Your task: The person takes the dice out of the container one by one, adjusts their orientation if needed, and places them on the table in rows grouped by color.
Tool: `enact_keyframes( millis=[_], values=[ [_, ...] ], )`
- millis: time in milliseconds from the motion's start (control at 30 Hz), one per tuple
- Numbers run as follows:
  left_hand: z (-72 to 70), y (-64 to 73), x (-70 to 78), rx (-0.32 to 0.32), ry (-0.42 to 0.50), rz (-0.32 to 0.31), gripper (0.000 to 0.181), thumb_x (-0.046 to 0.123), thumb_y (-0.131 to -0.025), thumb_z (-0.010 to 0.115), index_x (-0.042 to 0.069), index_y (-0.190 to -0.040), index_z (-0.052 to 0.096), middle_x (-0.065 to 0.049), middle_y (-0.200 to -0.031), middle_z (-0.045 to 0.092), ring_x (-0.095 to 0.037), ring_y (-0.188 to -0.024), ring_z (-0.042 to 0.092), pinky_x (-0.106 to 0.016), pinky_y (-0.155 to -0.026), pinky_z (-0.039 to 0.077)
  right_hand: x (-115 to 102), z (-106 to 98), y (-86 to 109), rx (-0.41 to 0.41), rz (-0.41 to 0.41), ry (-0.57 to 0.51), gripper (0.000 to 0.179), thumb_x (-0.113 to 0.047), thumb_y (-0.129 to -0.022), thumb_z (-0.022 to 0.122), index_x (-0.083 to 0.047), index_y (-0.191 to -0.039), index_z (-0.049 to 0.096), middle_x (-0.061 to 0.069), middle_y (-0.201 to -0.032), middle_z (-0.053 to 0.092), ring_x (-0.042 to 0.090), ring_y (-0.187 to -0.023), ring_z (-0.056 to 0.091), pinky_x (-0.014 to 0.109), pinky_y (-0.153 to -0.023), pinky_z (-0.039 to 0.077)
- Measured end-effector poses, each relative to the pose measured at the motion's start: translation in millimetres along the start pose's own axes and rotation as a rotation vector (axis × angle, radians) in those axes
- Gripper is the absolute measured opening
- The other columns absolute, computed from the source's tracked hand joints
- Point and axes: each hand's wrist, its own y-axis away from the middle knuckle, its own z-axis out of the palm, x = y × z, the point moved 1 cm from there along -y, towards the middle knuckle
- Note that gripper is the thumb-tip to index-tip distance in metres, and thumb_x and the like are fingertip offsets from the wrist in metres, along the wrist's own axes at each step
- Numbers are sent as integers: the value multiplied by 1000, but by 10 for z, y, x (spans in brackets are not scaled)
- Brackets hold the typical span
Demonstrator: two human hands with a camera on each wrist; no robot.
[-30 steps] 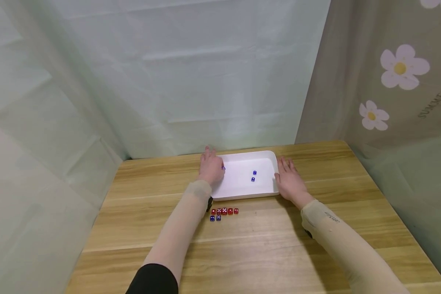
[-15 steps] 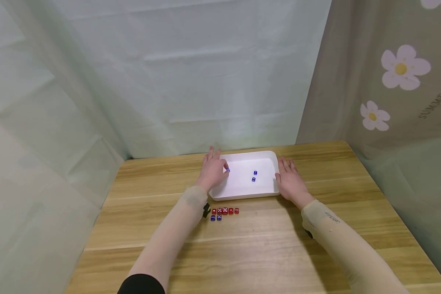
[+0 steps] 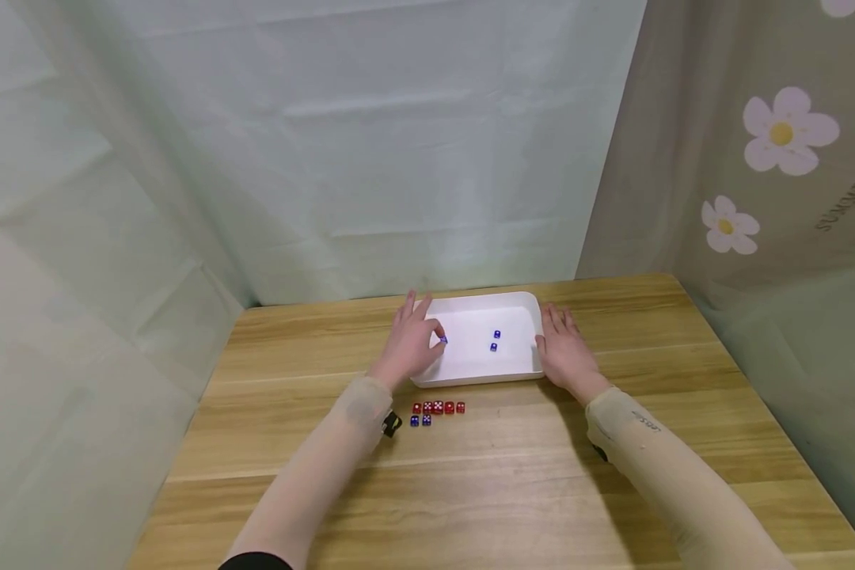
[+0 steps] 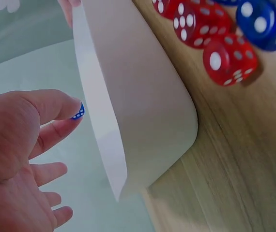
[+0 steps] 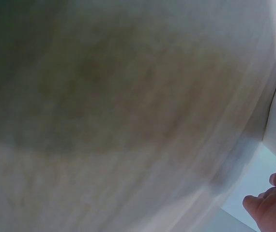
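Note:
Between thumb and index finger, my left hand (image 3: 411, 346) pinches a small blue die (image 4: 79, 112) with white pips, held over the left end of a white tray (image 3: 463, 368). Its other fingers are spread. Two more blue dice lie in the tray, a far blue die (image 3: 497, 334) and a nearer blue die (image 3: 494, 347). My right hand (image 3: 564, 352) rests with straight fingers along the tray's right end. In front of the tray sits a row of several red dice (image 3: 438, 408), with two blue dice (image 3: 420, 421) in a second row nearer me.
Everything stands on a wooden table (image 3: 513, 475). Pale cloth (image 3: 427, 158) hangs close behind the table's far edge, and a brown cloth with flowers (image 3: 727, 226) hangs at the right.
My left hand has lifted the blue die from the tray's left end and drawn back a little toward me with it. The right hand stays at the tray's right end.

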Motion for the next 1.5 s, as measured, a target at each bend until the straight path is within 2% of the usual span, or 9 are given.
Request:
enact_keyframes(
  millis=[233,533,767,1033,1367,1500],
  values=[
    [-52,153,53,15,31,37,7,24,-96,79,18,-98,79,-18,-173,31,-42,-164,1,-63,-129,14,16,-12,-9,-4,7,4,63,-24,-115,35,13,-164,17,32,-172,14,54,-159,7,57,-130,12],
    [-55,407,46,32,61,87,6,25,-96,80,18,-95,79,-18,-171,34,-44,-163,6,-65,-127,17,22,0,-10,2,2,5,63,-23,-115,35,13,-163,18,33,-172,15,55,-159,8,57,-130,11],
    [-59,576,65,43,107,108,5,22,-94,81,19,-92,77,-17,-171,34,-45,-163,6,-65,-128,16,48,0,-21,0,2,0,63,-23,-115,33,13,-164,16,33,-173,12,56,-158,7,58,-130,12],
    [-59,717,80,67,124,156,8,20,-90,85,18,-90,76,-20,-169,37,-51,-161,12,-69,-126,18,47,-13,-20,1,6,-6,63,-24,-115,35,11,-165,17,31,-173,13,55,-159,8,58,-130,13],
    [-29,849,69,52,87,199,9,21,-88,86,21,-88,76,-18,-168,40,-52,-160,15,-71,-123,23,25,-20,-10,-2,4,-5,63,-24,-115,34,12,-164,16,32,-173,12,55,-159,7,57,-130,12],
    [-8,894,69,24,92,198,10,21,-89,85,23,-89,76,-17,-169,39,-49,-161,13,-68,-125,21,20,-19,-18,0,3,-2,63,-24,-116,35,12,-164,16,32,-173,13,55,-159,7,56,-131,12]
  ],
)
